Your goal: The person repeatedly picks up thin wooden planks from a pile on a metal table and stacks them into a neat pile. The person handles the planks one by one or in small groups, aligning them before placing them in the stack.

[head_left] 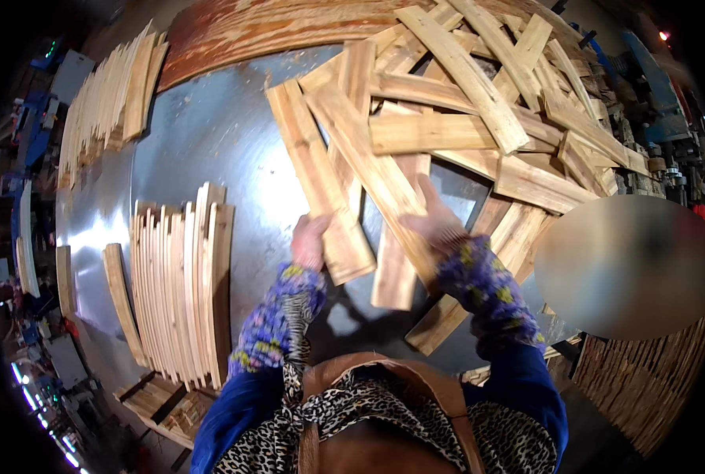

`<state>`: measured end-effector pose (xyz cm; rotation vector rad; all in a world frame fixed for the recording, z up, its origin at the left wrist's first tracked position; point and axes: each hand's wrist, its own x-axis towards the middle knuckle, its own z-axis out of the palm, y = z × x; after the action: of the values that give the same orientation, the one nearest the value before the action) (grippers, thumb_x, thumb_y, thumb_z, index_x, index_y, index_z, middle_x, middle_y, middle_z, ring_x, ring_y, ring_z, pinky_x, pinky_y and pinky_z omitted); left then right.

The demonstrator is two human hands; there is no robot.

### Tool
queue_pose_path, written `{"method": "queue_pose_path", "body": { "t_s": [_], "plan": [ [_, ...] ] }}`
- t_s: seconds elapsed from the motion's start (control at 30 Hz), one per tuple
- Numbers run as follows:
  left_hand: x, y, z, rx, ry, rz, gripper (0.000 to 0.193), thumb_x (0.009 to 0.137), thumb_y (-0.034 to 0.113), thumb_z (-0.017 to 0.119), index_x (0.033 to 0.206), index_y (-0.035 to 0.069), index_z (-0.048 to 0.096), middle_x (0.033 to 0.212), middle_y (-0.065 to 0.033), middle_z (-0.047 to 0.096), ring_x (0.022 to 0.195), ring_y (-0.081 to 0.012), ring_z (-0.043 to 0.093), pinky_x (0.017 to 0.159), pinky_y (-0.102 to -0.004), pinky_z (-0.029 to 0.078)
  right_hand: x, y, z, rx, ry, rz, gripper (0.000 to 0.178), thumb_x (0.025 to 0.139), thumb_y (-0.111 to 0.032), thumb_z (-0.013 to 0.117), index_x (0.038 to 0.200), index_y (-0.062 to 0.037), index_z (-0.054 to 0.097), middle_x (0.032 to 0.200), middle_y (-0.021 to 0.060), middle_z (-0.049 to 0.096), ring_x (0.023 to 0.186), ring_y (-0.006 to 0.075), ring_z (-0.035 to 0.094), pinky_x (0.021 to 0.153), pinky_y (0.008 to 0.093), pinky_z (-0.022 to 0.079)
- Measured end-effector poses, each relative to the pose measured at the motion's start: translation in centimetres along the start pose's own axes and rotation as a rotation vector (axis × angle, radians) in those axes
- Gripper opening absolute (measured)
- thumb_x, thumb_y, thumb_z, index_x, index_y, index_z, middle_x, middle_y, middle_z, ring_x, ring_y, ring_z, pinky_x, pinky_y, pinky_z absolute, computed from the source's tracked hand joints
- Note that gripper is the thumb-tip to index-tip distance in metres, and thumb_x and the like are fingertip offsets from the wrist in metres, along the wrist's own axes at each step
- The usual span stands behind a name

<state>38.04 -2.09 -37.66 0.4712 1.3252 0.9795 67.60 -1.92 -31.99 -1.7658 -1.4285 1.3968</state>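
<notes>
My left hand is closed around the left edge of a flat wooden board, near its lower end. My right hand grips a second long board near its near end, with the thumb pointing up. Both boards slant away from me side by side, their far ends close together. Beneath them lies another plank, partly covered. The fingers under the boards are hidden.
A loose heap of boards covers the far right of the metal table. Boards stand on edge in a row at the left, with another row farther back. A reddish wooden sheet lies along the far side. Stacked wood sits at lower right.
</notes>
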Motion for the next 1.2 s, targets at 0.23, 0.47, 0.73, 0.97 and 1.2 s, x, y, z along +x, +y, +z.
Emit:
{"method": "queue_pose_path", "body": {
  "t_s": [0.23,0.47,0.73,0.97,1.2],
  "plan": [
    [-13.0,-0.3,-17.0,0.050,0.204,-0.037,0.047,0.100,0.026,0.062,0.138,-0.002,0.063,0.115,-0.0165,0.075,0.098,-0.0274,0.078,0.088,-0.0395,0.065,-11.0,-1.5,0.4,0.562,-0.095,0.071,0.109,0.090,-0.023,0.090,0.173,-0.0021,0.023,0.154,0.0164,0.059,0.127,0.0203,0.067,0.108,0.0345,0.057],
    [-19.0,-0.5,-17.3,-0.588,-0.053,-0.251,0.044,0.105,0.040,0.070,0.131,0.004,0.070,0.104,-0.0127,0.077,0.076,-0.0276,0.077,0.069,-0.0441,0.067,-10.6,-1.6,13.4,1.603,-0.580,0.025,0.026,0.111,-0.027,0.058,0.127,-0.0069,0.062,0.100,0.0021,0.066,0.079,0.0141,0.062,0.067,0.0309,0.057],
    [-19.3,-4.9,-22.8,-0.238,-0.077,-0.539,0.049,0.109,0.036,0.056,0.133,-0.004,0.067,0.114,-0.0188,0.079,0.096,-0.0308,0.079,0.087,-0.0460,0.066,-12.5,-5.5,32.7,1.290,-0.124,0.437,0.076,0.105,-0.069,0.060,0.141,-0.0023,0.064,0.121,0.0162,0.076,0.100,0.0289,0.078,0.084,0.0438,0.068],
    [-22.8,-1.6,-19.9,0.025,-0.057,-0.347,0.071,0.104,0.060,0.058,0.141,0.000,0.064,0.120,-0.0202,0.075,0.101,-0.0301,0.075,0.085,-0.0448,0.062,-11.9,-4.3,32.0,1.041,-0.384,0.327,0.084,0.096,-0.028,0.082,0.164,-0.0055,0.040,0.153,0.0190,0.057,0.142,0.0312,0.056,0.117,0.0438,0.051],
    [-27.5,5.3,-21.4,1.184,-0.056,0.318,0.106,0.088,0.061,0.077,0.162,-0.006,0.041,0.141,-0.0331,0.064,0.131,-0.0455,0.064,0.112,-0.0510,0.050,-14.9,-3.9,35.9,1.108,-0.375,0.361,0.071,0.096,-0.028,0.081,0.155,-0.0024,0.050,0.140,0.0183,0.067,0.124,0.0313,0.067,0.104,0.0415,0.060]
  ]
}}
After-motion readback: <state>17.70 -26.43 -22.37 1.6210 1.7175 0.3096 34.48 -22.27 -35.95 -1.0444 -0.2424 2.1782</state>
